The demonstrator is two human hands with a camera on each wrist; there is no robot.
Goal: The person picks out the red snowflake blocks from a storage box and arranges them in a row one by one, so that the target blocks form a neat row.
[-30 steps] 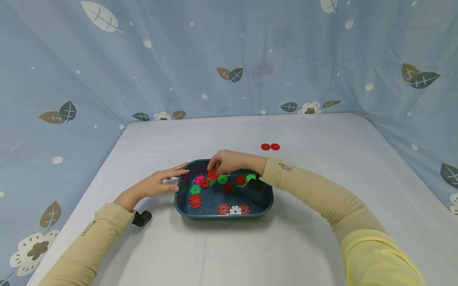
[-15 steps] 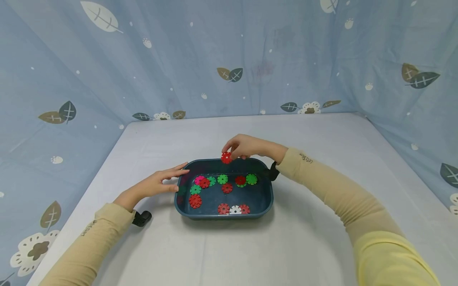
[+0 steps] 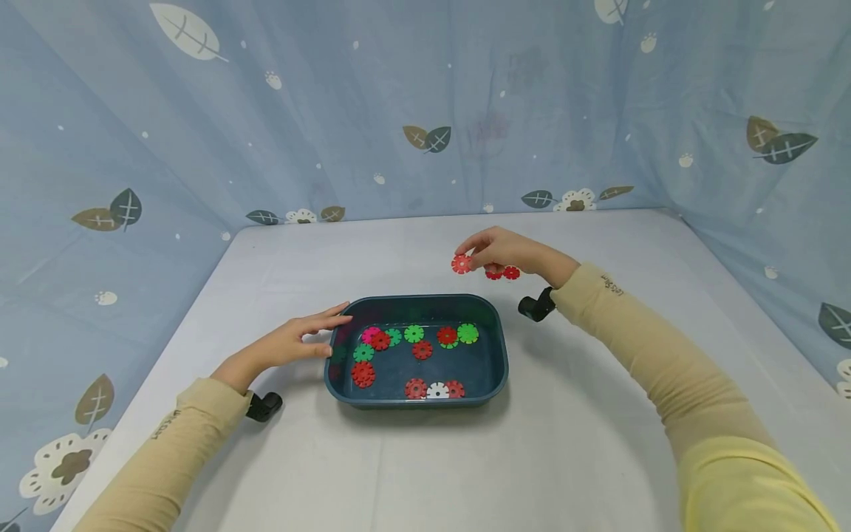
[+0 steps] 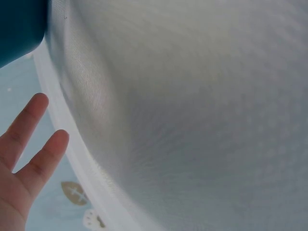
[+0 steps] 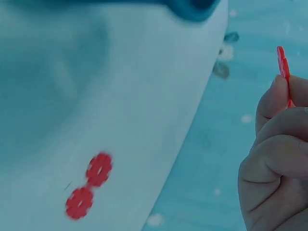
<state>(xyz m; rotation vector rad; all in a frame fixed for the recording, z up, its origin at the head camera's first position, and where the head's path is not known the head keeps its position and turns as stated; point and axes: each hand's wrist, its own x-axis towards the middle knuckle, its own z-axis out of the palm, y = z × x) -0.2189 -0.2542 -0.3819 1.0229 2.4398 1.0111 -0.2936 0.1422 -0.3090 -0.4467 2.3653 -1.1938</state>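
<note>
Between thumb and fingers my right hand (image 3: 508, 250) pinches a red notched plastic disc (image 3: 462, 264), held above the far part of the table. The right wrist view shows this disc (image 5: 283, 65) edge-on in the fingertips. Just beyond the hand, two more red discs (image 3: 511, 273) lie side by side on the cloth. My left hand (image 3: 289, 342) rests with extended fingers on the left rim of a dark blue basin (image 3: 417, 403). Inside the basin lie several red, green, pink and white notched discs, among them a white disc (image 3: 437, 390) and a green disc (image 3: 468, 333).
White cloth covers the table (image 3: 425, 465). A blue leaf-patterned curtain (image 3: 425, 111) hangs behind it and along both sides. Black wrist cameras hang under each wrist, the right-hand camera (image 3: 535, 305) to the right of the basin.
My right hand has lifted the red disc out of the basin and carried it right and away, near the two red discs. The left hand has stayed on the rim.
</note>
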